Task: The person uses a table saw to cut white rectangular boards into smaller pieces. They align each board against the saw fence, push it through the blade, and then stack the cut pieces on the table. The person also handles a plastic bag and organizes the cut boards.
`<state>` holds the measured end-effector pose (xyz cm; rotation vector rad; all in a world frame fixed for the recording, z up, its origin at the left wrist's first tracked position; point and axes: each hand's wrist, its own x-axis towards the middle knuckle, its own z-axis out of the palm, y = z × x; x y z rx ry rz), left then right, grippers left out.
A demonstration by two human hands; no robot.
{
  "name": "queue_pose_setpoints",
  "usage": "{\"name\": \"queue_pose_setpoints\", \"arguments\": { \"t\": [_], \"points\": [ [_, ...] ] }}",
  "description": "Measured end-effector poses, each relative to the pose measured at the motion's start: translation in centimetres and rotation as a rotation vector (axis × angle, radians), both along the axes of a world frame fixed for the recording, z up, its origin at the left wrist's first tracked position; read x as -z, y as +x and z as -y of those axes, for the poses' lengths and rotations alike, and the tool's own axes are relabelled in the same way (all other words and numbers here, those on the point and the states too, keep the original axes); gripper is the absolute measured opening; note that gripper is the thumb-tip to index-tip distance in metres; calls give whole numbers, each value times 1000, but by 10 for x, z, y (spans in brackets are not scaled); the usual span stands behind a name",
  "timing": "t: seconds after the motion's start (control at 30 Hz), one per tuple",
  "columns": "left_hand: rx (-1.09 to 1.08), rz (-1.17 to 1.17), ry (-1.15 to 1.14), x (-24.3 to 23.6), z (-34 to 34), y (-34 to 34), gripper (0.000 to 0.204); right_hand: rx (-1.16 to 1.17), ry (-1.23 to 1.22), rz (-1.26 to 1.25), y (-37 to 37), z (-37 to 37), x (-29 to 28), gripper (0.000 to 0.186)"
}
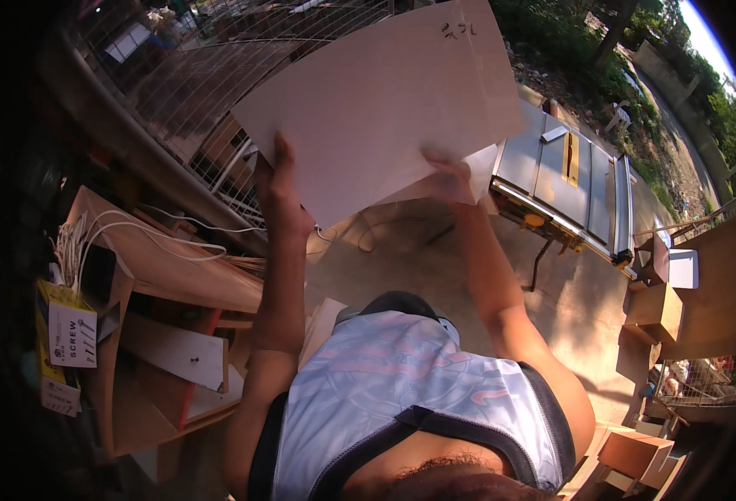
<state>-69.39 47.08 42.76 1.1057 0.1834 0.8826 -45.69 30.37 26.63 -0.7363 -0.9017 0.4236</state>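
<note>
At the far left, a yellow-and-white cardboard box [71,334] and a bundled white cable [69,255] sit at the end of a wooden shelf unit [189,263]. The left hand [283,192] clamps the left edge of a flat white panel [376,108], thumb on the near face, remaining fingers hidden. The panel is raised, tilted, ahead of the torso. The right hand [453,177] grips its lower right edge; exact finger spread cannot be determined. Beyond stands a table saw [521,160].

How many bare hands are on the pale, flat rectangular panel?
2: the left hand at the left edge of the pale, flat panel, the right hand near its lower right. No others show.
</note>
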Motion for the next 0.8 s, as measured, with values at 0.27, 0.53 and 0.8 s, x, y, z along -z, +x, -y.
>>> {"name": "queue_pose_setpoints", "arguments": {
  "t": [0.27, 0.53, 0.8],
  "points": [
    [-267, -106, -30, 49, -35, -38, 55, -197, -386, -652, -64, -1, -20, 54],
    [-496, -214, -44, 56, -12, -59, 49, -319, -529, -478, -60, -8, -30, 44],
    [-670, -211, -49, 70, 8, -60, 49, -123, -535, -125, -51, -12, -35, 26]
  ]
}}
